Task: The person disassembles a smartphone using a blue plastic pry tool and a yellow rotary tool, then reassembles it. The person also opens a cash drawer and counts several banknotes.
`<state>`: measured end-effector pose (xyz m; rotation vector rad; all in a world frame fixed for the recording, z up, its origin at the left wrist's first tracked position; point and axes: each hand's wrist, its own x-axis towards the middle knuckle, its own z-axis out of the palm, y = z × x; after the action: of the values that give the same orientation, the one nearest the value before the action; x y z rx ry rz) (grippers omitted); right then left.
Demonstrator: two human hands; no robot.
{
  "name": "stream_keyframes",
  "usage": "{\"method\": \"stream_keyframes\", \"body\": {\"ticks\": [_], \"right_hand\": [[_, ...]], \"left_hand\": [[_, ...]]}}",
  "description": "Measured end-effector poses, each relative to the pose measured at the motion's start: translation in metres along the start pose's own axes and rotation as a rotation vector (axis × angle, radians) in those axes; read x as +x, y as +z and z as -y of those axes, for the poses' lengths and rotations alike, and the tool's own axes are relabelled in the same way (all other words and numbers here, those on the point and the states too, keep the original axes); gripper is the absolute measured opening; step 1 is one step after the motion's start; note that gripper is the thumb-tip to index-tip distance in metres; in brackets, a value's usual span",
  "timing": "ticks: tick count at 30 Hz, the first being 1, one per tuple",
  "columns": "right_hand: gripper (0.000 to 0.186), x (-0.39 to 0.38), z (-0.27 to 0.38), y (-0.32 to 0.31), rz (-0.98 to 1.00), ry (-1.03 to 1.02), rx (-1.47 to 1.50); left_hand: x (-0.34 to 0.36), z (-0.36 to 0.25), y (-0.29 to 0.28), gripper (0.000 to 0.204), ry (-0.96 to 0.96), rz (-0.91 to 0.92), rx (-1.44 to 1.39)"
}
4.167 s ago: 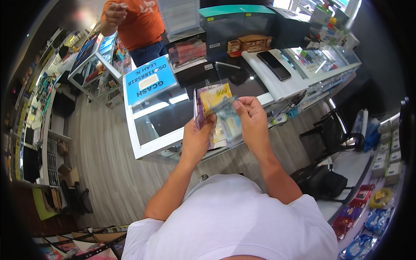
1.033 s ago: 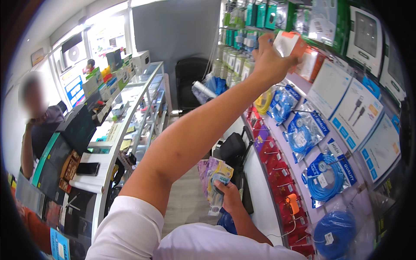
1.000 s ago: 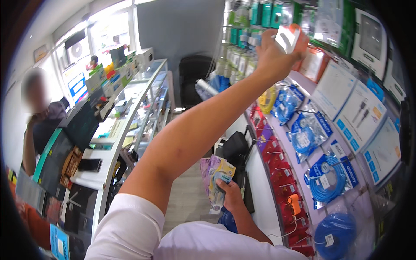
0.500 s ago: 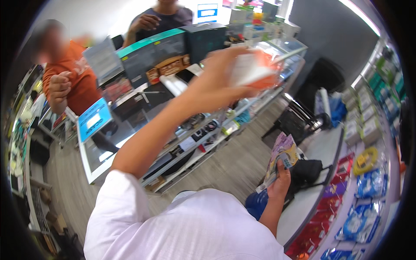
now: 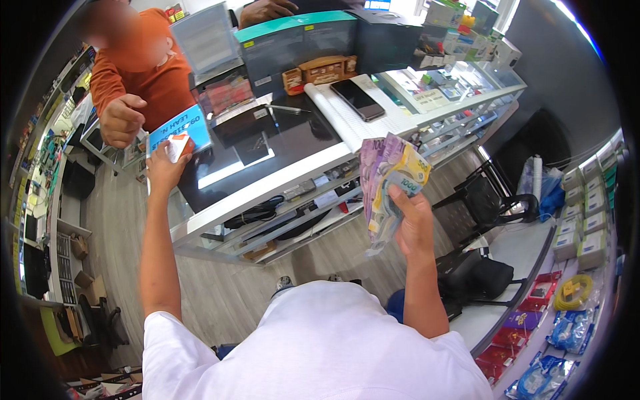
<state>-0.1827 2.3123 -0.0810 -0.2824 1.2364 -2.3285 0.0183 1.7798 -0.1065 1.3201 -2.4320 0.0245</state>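
At the left end of the glass counter point(image 5: 280, 160), my left hand point(image 5: 165, 168) is closed on a small white and orange box point(image 5: 177, 148). The box overlaps a blue sign point(image 5: 199, 127) from this angle; whether it touches it I cannot tell. A person in an orange top stands just beyond, one hand point(image 5: 122, 121) near the sign with fingers curled. On the right, my right hand point(image 5: 415, 220) grips a fan of banknotes point(image 5: 375, 180), purple, yellow and blue-grey, thumb on top. They are held in front of the counter's edge.
On the counter lie a spiral notebook point(image 5: 327, 117), a dark smartphone point(image 5: 359, 99) and a pen point(image 5: 288, 109). Large dark boxes point(image 5: 300, 53) stand behind, with another person's hand point(image 5: 268, 9) above. A black chair point(image 5: 477, 207) and stocked shelves point(image 5: 577, 247) are at the right.
My left hand has swung from the middle of the counter to its left end with the box. The banknotes in my right hand have come up and leftward. My view has shifted.
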Motion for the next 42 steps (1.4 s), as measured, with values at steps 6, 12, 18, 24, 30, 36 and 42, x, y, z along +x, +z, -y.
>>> {"method": "stream_keyframes", "body": {"ticks": [6,12,18,24,30,36,42], "right_hand": [[0.03,0.016,-0.032,0.073,0.131,-0.003,-0.042],[0.03,0.014,-0.077,0.138,0.289,0.051,-0.232],[0.031,0.015,-0.107,0.175,0.22,0.064,-0.192],[0.03,0.023,-0.132,0.195,0.19,-0.025,-0.112],[0.03,0.023,-0.145,0.204,0.162,-0.11,-0.178],[0.025,0.032,-0.143,0.202,0.115,-0.126,-0.09],[0.02,0.036,-0.147,0.194,0.047,-0.266,-0.229]], "left_hand": [[-0.057,-0.041,-0.039,0.063,0.163,-0.207,-0.53],[-0.178,-0.136,-0.074,0.041,0.039,0.607,-1.748],[-0.178,-0.133,-0.082,0.028,-0.114,0.427,-1.87],[-0.174,-0.114,-0.082,0.035,-0.231,0.519,-2.022],[-0.181,-0.113,-0.084,0.042,-0.259,0.565,-1.911],[-0.182,-0.117,-0.083,0.042,-0.262,0.484,-1.857],[-0.188,-0.131,-0.078,0.041,-0.243,0.561,-1.857]]}}
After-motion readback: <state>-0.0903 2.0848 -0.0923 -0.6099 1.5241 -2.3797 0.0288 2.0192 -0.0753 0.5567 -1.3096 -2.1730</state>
